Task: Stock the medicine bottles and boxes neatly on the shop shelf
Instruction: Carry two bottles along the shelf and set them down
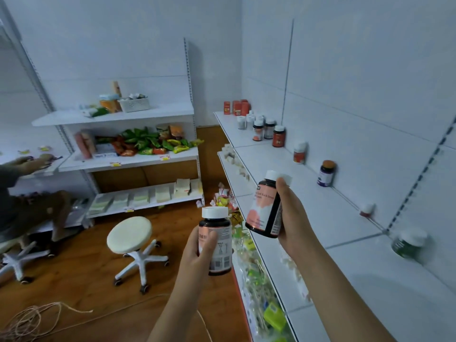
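Between our two raised hands and the white shelf (333, 213) on our right, we have two dark bottles with white caps. Our left hand (197, 250) is curled around the lower bottle (218, 243), thumb across its pink label, holding it upright over the wooden floor (74, 275). Our right hand (293, 218) grips the upper bottle (267, 206) from its far side, fingertips up by the cap, the bottle leaning slightly toward the left hand and held above the shelf's front edge. Beyond the right hand, along the shelf's back wall, we see a purple-labelled bottle (326, 174), a red-labelled white bottle (299, 152) and, farther off, a cluster of bottles (264, 128) with orange boxes (238, 107) behind them. Nearer us than the right hand, a green bottle (408, 243) lies against the wall. Left of our left hand stands a white round stool (129, 234), and behind it another shelf unit (118, 117) holds colourful packets (148, 141).
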A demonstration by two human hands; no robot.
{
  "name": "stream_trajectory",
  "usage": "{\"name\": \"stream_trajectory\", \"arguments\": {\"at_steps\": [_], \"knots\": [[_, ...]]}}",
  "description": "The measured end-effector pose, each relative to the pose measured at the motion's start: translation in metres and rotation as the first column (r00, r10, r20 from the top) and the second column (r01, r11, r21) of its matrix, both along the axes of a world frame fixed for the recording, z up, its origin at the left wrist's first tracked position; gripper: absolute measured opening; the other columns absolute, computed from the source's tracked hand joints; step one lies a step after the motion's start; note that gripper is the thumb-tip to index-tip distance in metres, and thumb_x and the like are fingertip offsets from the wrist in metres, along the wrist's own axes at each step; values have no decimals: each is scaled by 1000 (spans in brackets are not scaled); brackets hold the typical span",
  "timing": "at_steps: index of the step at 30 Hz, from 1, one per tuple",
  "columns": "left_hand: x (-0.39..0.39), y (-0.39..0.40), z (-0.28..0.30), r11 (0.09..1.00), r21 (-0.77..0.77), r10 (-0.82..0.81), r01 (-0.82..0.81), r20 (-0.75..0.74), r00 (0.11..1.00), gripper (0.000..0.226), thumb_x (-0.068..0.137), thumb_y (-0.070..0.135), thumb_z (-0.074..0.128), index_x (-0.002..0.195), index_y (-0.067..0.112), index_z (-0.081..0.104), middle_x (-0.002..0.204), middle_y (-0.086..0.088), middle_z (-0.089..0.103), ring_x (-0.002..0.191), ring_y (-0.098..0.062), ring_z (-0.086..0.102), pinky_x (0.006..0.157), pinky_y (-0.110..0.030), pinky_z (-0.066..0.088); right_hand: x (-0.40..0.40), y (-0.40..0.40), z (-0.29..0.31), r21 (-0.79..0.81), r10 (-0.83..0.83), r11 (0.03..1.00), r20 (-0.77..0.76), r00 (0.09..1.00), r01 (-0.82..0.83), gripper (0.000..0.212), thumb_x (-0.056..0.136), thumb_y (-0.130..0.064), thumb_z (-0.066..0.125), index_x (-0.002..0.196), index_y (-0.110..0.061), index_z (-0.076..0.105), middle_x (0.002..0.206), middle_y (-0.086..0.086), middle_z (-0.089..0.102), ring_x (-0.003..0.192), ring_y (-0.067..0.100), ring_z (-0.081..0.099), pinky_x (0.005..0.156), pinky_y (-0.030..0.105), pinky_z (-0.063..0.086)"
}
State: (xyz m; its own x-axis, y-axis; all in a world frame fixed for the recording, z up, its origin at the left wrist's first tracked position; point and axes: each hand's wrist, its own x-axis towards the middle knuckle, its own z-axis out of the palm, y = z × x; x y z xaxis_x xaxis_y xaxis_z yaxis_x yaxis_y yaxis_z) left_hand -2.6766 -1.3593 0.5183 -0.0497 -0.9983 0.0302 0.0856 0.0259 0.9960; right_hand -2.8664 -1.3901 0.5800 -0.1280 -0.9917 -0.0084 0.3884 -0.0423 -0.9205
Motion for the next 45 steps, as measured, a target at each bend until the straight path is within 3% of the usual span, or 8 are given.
{"name": "stream_trajectory", "arguments": {"at_steps": [8,11,17,22,26,32,39,45], "knots": [[20,-145,-19,1000,4,-7,7,5,1000,44,82,53,54,120,31,58,104,12,71,100,-11,69,81,-31,59,19,-135,-18,67,-59,996,-4,998,59,64,74,-57,59,123,-16,60,101,7,71,86,18,72,70,35,60],[32,-207,-20,999,5,-40,40,-20,999,47,81,54,56,122,29,58,108,8,71,102,-14,69,80,-30,59,34,-193,-20,107,-89,990,-25,996,91,60,76,-59,59,120,-17,62,107,13,71,92,25,71,82,44,60],[55,-328,2,992,4,-128,128,-39,991,41,80,52,57,118,36,57,107,11,71,99,-9,69,72,-22,57,59,-301,-9,156,-141,977,-22,990,143,45,92,-52,54,112,-14,67,96,7,76,84,21,74,81,42,59],[60,-425,1,984,22,-177,178,-48,983,40,82,53,55,121,42,53,109,15,68,99,-6,66,66,-17,54,57,-377,-18,189,-269,946,1,963,264,65,71,-59,67,117,-14,63,105,11,73,94,28,72,83,47,58],[46,-484,-16,963,125,-228,239,-101,969,53,84,54,54,135,38,48,121,6,66,110,-15,64,77,-24,54,44,-423,-42,198,-343,925,68,937,324,56,71,-42,72,118,-14,60,106,13,70,96,31,69,78,46,58],[5,-590,-39,927,207,-306,311,-57,950,34,95,44,50,127,36,51,115,8,67,96,-6,65,61,-13,50,-8,-518,-83,190,-414,892,-26,910,411,32,90,-9,64,118,-20,54,100,11,68,91,28,67,75,43,56],[-55,-744,-56,903,214,-397,373,80,914,35,96,34,57,130,35,48,122,6,63,109,-13,60,95,-39,49,-73,-631,-133,77,-584,738,-424,692,670,45,83,-16,77,119,-26,51,115,0,64,106,18,63,84,30,49],[-112,-841,-57,882,155,-471,445,250,846,54,84,35,73,128,36,44,119,7,63,105,-12,63,84,-32,57,-106,-704,-141,-72,-664,588,-611,430,806,61,74,-22,84,127,-25,53,123,-6,60,112,10,54,95,26,41]]}}
